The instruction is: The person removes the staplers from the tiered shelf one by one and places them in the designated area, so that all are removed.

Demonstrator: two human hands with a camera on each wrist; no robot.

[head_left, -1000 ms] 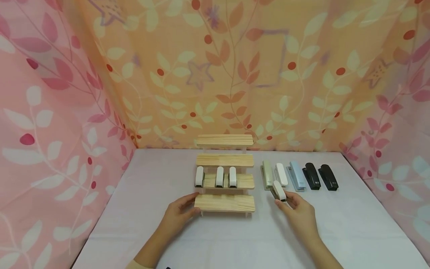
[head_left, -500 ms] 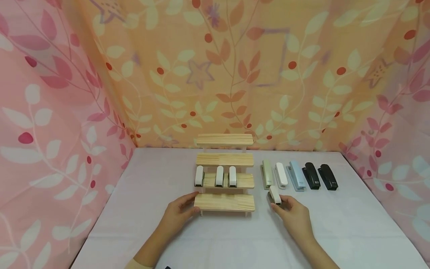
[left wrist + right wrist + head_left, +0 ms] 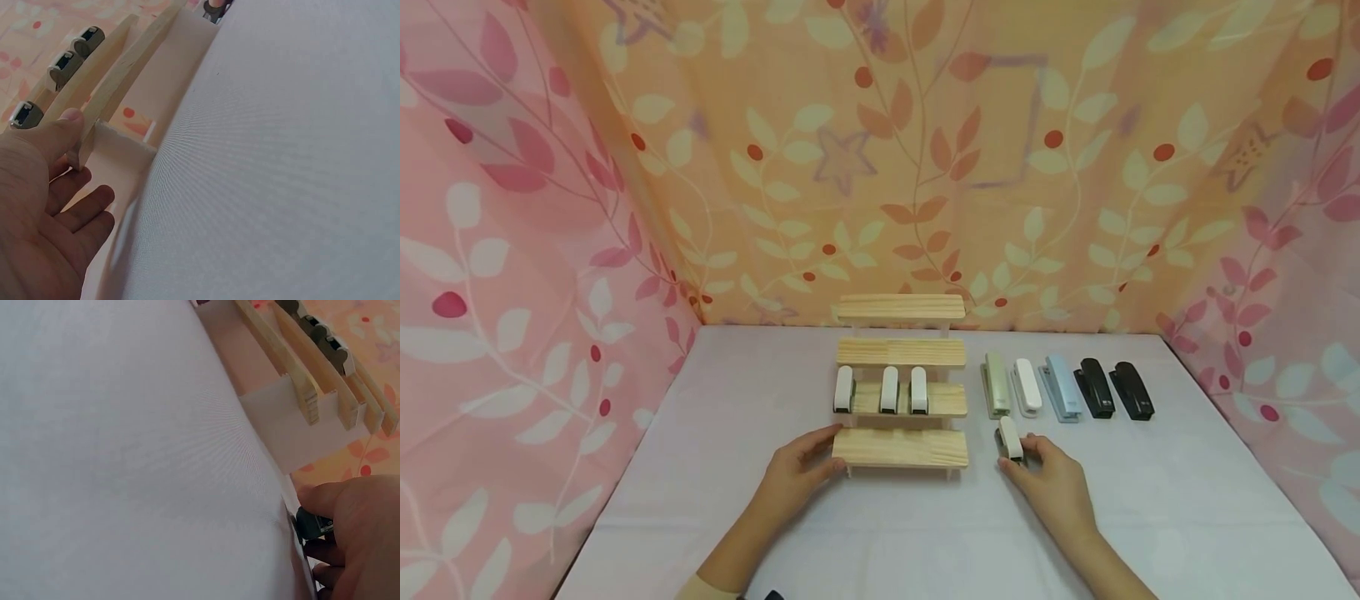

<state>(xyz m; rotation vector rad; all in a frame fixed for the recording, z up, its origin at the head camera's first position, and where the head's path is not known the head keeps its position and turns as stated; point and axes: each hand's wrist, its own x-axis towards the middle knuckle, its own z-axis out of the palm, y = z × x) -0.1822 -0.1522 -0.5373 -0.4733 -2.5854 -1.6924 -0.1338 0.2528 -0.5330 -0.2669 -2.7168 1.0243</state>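
Note:
A tiered wooden display rack (image 3: 900, 448) stands mid-table, with three white staplers (image 3: 890, 390) upright on its second step from the front. My left hand (image 3: 797, 471) pinches the left end of the lowest board, thumb over its edge and index finger behind it in the left wrist view. To the rack's right, my right hand (image 3: 1054, 483) holds a small white stapler (image 3: 1011, 438) between thumb and fingers. That stapler is low by the tabletop, just in front of the green stapler (image 3: 997, 385). In the right wrist view its dark end (image 3: 310, 524) shows beside the thumb.
Right of the green stapler stand another white stapler (image 3: 1027, 387), a light blue stapler (image 3: 1063, 388) and two black staplers (image 3: 1096, 388) in a row. A white cloth covers the table (image 3: 700, 400). Floral curtains (image 3: 895, 167) close in the back and both sides.
My right hand has brought the white stapler a little left and toward me, and the stapler now stands straighter. The left hand has kept its hold on the rack.

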